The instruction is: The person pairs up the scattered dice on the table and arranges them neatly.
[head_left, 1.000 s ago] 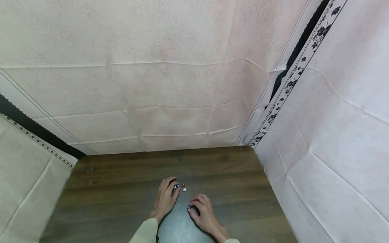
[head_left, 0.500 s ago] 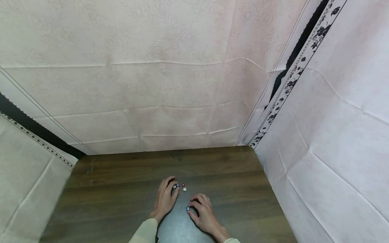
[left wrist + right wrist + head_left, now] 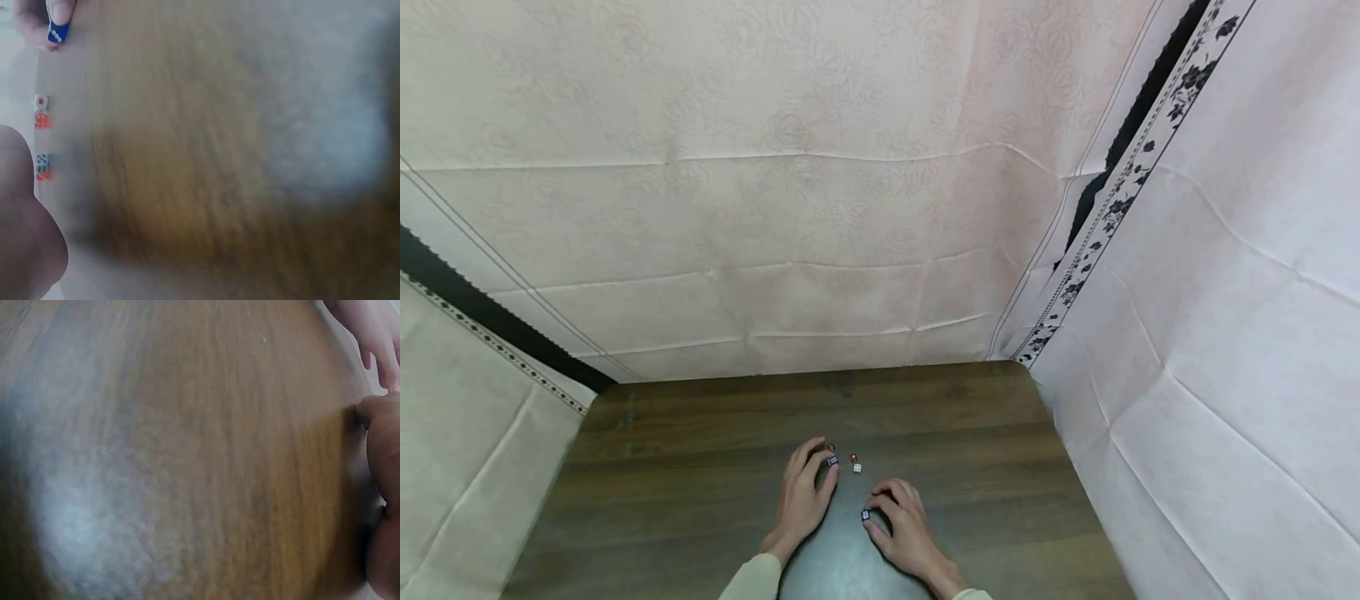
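Note:
My right hand (image 3: 901, 529) pinches a blue die (image 3: 865, 515) between thumb and fingers; the left wrist view shows white dots on its near face. My left hand (image 3: 801, 500) rests at the table's middle, thumb spread from the fingers. Dark and pale dice (image 3: 832, 460) sit at its index fingertip and thumb, partly hidden. A red die (image 3: 831, 448) shows just beyond that fingertip. To the right, a red die (image 3: 853, 458) and a white die (image 3: 857, 468) lie close together. From the left wrist, no finger is seen closed around the dice (image 3: 42, 164) beside the left hand.
A wooden table (image 3: 685, 475) with rounded far corners lies under both hands. Pale curtain-like cloth (image 3: 820, 250) hangs behind it, and more cloth (image 3: 1210, 333) closes off the right side. A light glare falls between the hands.
My left hand has drawn slightly left, uncovering a red die beyond its index finger; the dark die beside it sits farther left. The right hand's blue die has tipped a little lower.

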`<state>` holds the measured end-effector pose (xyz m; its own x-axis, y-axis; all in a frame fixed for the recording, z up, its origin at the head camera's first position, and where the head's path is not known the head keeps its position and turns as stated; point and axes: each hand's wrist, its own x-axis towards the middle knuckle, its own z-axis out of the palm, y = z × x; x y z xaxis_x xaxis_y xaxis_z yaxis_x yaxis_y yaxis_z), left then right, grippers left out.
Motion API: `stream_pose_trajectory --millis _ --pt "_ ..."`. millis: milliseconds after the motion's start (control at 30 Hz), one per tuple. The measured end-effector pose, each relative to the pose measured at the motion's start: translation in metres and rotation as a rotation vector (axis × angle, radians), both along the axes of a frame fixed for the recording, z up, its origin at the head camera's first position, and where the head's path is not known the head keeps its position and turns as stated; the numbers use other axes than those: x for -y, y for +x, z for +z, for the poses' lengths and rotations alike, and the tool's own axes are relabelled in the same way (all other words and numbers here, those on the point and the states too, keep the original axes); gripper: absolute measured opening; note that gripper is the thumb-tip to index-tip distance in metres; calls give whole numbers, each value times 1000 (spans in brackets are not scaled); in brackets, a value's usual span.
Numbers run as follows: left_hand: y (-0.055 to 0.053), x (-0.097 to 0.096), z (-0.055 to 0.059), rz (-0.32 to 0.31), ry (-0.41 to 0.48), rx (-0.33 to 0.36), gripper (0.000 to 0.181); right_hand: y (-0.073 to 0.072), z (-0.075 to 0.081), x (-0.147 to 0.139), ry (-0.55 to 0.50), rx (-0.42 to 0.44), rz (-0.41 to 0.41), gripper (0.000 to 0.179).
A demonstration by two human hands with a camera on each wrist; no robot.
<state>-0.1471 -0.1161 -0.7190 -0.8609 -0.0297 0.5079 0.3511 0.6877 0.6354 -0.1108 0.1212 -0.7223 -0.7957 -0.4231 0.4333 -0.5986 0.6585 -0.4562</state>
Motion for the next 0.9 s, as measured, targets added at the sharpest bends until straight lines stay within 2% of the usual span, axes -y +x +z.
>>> stream_pose_trajectory --millis 233,467,700,900 --pt "16 0 10 -70 -39 -61 25 0 0 0 17 11 -14 20" --pt "37 1 14 -119 -72 -87 24 -2 -4 -1 -10 -60 2 21" --pt "55 -5 5 -176 -120 -107 25 -3 -2 -2 4 -28 -2 19" --pt "61 -12 -5 -194 -122 -108 26 -2 -2 -1 -1 -33 0 20"
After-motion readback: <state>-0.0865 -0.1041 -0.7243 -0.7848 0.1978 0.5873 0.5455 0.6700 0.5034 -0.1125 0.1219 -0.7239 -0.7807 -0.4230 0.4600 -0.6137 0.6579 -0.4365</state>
